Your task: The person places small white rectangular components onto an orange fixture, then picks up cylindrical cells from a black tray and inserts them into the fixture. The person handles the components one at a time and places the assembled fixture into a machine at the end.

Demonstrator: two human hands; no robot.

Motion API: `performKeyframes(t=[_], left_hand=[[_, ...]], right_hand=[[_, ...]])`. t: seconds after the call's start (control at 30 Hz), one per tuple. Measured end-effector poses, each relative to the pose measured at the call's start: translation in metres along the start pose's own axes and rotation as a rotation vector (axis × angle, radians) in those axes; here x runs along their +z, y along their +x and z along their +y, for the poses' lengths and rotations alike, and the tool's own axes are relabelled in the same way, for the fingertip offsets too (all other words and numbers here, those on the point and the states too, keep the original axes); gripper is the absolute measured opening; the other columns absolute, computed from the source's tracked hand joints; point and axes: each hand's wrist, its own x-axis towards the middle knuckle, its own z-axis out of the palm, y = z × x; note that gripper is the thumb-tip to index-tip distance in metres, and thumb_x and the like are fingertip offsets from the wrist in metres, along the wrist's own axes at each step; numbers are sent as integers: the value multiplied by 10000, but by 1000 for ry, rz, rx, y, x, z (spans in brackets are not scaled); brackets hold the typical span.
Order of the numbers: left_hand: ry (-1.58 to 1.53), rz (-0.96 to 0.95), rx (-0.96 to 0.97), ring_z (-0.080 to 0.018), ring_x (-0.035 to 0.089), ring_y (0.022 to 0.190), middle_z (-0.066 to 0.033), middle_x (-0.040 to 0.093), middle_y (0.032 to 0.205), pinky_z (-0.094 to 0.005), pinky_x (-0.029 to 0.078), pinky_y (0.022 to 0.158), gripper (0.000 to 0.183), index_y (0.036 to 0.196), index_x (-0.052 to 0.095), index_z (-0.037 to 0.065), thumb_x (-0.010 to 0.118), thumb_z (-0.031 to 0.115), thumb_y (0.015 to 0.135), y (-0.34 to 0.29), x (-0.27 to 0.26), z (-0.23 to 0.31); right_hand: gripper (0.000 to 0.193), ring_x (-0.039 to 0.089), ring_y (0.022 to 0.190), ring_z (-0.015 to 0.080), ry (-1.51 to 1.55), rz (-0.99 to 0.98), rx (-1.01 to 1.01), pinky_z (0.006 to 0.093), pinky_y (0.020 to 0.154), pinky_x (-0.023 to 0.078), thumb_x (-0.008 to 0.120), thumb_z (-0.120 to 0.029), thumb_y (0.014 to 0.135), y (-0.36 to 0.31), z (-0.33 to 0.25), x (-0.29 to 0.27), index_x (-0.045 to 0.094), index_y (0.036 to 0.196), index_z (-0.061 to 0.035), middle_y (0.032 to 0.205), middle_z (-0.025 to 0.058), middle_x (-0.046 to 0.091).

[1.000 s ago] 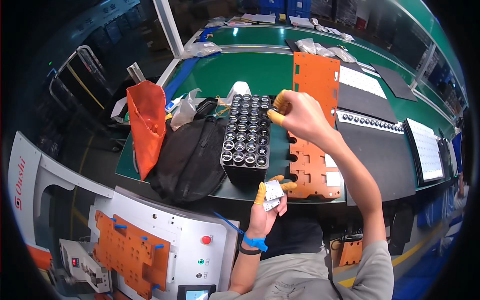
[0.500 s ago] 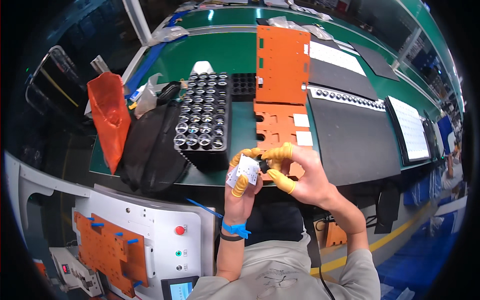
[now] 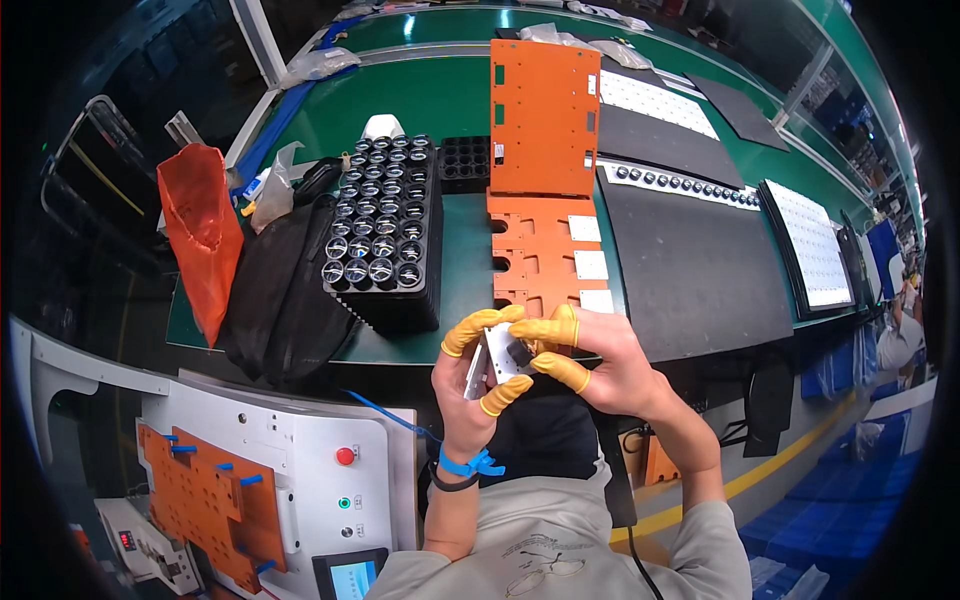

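My left hand [image 3: 462, 405], with yellow finger cots and a blue wrist strap, grips small white square plates [image 3: 504, 366]. At least two of them stand at an angle to each other between thumb and fingers. My right hand [image 3: 615, 365], also in yellow finger cots, pinches a small black part [image 3: 521, 352] against the face of the front plate. The fingers partly cover that part, so I cannot tell whether it is seated. Just beyond my hands lies the lower half of an orange fixture [image 3: 535, 232], with white squares along its right side.
Left of the fixture stands a black tray stack [image 3: 410, 315] of shiny round lenses. A dark mat [image 3: 700, 280] and a strip of round parts [image 3: 690, 183] lie to the right. An orange bag [image 3: 200, 230] sits far left. A white machine [image 3: 330, 420] is at lower left.
The plates have turned in my left hand, and the black part has come up against the front plate. Both hands sit slightly lower, showing another white square on the fixture.
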Motion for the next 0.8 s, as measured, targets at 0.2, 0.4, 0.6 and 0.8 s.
performKeyframes(t=[0.2, 0.4, 0.6, 0.8], left_hand=[[78, 25, -8, -206, 599, 1187, -173, 584, 1346, -333, 477, 1020, 689, 1362, 476, -6, 846, 109, 791, -4, 1, 0], [151, -9, -75, -208, 608, 1169, -170, 622, 1286, -331, 486, 1010, 686, 1340, 488, -20, 856, 147, 785, -7, -6, 0], [110, 2, -152, -204, 621, 1140, -157, 632, 1246, -318, 521, 963, 671, 1326, 500, -24, 855, 165, 789, -5, 1, 4], [123, -9, -198, -196, 619, 1140, -149, 626, 1257, -308, 523, 955, 667, 1334, 496, -26, 846, 163, 799, -7, 1, 2]], right_hand=[[392, 619, 706, 273, -219, -35, -113, 355, 602, 487, 768, -58, 774, -5, -4, -2, 696, 1159, -39, 850, 87, 631], [414, 613, 740, 280, -413, -112, -155, 377, 627, 501, 756, -64, 765, -11, -15, -6, 676, 1171, -39, 876, 84, 613], [361, 638, 843, 331, -98, -122, -34, 410, 704, 517, 735, -83, 837, -11, -3, -9, 652, 1183, -19, 945, 138, 654], [366, 638, 823, 325, -102, -67, -19, 403, 686, 509, 745, -87, 833, -20, 2, -4, 675, 1190, -49, 944, 134, 652]])
